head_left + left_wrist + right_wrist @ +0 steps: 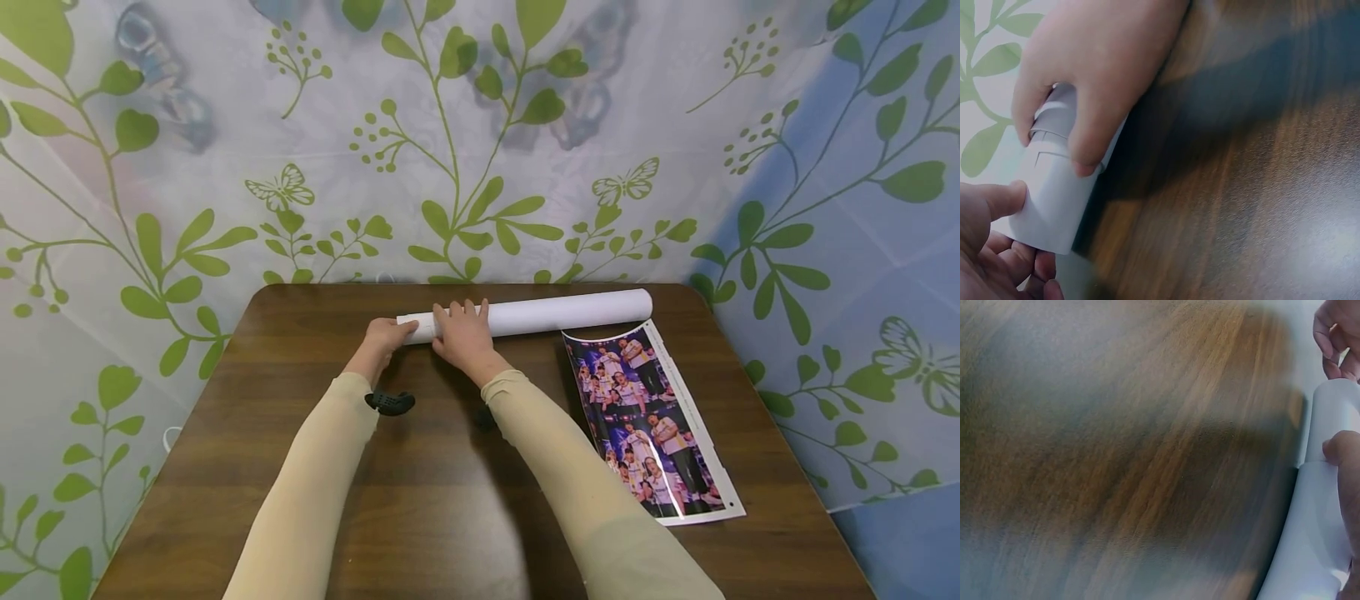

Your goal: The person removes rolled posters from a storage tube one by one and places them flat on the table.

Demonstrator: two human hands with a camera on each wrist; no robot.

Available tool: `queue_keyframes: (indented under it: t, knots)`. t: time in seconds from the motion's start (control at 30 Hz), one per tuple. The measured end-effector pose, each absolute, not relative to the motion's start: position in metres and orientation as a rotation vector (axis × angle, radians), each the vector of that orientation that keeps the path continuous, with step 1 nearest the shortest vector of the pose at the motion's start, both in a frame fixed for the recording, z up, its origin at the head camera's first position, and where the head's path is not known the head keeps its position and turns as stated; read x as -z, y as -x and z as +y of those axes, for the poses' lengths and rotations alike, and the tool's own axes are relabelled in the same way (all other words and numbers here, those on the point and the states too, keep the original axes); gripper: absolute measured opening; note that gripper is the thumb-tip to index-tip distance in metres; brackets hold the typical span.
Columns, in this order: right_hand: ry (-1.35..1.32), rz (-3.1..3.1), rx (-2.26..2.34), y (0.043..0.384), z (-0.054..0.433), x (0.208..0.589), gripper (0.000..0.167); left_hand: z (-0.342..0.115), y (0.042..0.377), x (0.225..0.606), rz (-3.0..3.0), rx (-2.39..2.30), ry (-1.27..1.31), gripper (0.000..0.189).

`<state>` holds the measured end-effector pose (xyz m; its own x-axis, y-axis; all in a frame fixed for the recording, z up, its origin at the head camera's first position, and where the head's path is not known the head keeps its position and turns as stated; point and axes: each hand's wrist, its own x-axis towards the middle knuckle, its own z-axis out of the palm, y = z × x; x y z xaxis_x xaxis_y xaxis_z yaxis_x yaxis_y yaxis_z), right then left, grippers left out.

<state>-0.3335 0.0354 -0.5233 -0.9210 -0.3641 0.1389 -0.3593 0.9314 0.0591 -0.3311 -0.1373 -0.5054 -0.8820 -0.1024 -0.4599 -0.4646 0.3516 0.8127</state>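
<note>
A long white paper roll (570, 313) lies along the back edge of the table. My left hand (384, 340) pinches its left end, thumb on top and fingers curled beneath in the left wrist view. Just beside it, my right hand (465, 337) grips the roll from above; the left wrist view has its thumb on one side and a finger on the other. Overlapping paper edges show on the roll (1054, 200) between the hands. Near the roll's right end lies a glossy sheet (652, 417) printed with group photos, its top edge curving up; whether it joins the roll I cannot tell.
The brown wooden table (435, 508) has rounded back corners. Behind it hangs a pale curtain (465, 117) with green leaves and butterflies, close to the back edge. A black wrist strap (392, 403) is on the left wrist.
</note>
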Motion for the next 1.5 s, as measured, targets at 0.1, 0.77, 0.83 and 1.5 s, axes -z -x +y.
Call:
queue_keyframes:
  t: [0.1, 0.77, 0.83, 1.5]
  knots:
    - [-0.559, -2.945, 0.034, 0.333, 0.036, 0.523, 0.066, -0.138, 0.333, 0.504, 2.267, -1.547, 0.497, 0.060]
    - [-0.556, -2.943, 0.038, 0.332, 0.034, 0.522, 0.065, -0.150, 0.326, 0.500, 2.303, -1.591, 0.571, 0.057]
    - [-0.550, -2.949, 0.028, 0.333, 0.034, 0.522, 0.065, -0.152, 0.326, 0.501, 2.311, -1.589, 0.574, 0.056]
    - [-0.531, -2.958, 0.000, 0.334, 0.034, 0.526, 0.062, -0.167, 0.325, 0.500, 2.296, -1.646, 0.586, 0.054]
